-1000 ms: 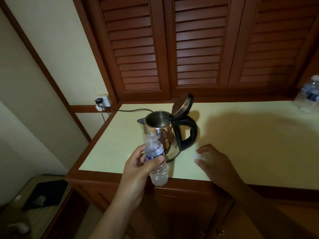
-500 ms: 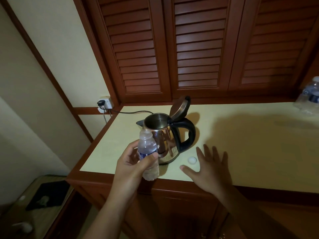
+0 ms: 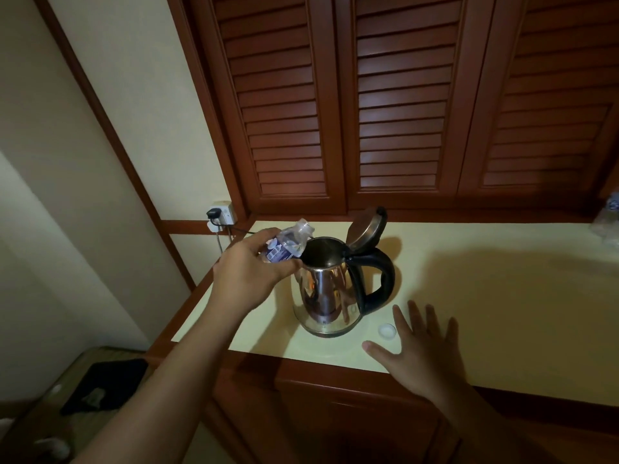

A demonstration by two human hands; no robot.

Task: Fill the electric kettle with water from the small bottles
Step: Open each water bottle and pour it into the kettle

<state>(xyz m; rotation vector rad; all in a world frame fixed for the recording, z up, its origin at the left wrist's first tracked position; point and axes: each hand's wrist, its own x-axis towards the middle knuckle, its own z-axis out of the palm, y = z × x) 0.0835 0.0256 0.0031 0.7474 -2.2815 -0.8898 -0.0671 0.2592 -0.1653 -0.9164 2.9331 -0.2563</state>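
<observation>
A steel electric kettle (image 3: 326,293) with a black handle stands on the cream countertop (image 3: 485,296), its lid (image 3: 365,229) flipped up. My left hand (image 3: 249,274) grips a small uncapped water bottle (image 3: 288,246), tilted with its mouth up and to the right beside the kettle's rim. A white bottle cap (image 3: 387,330) lies on the counter right of the kettle. My right hand (image 3: 418,349) rests flat on the counter with fingers spread, just right of the cap, holding nothing.
Another clear bottle (image 3: 608,222) stands at the far right edge. A wall socket with a plug (image 3: 219,214) and cord sits left of the counter. Louvred wooden doors (image 3: 395,105) rise behind. A low table (image 3: 67,406) with dark items is at lower left.
My left hand lifted the bottle from in front of the kettle up to its left rim and tilted it. My right hand let the cap lie and flattened beside it.
</observation>
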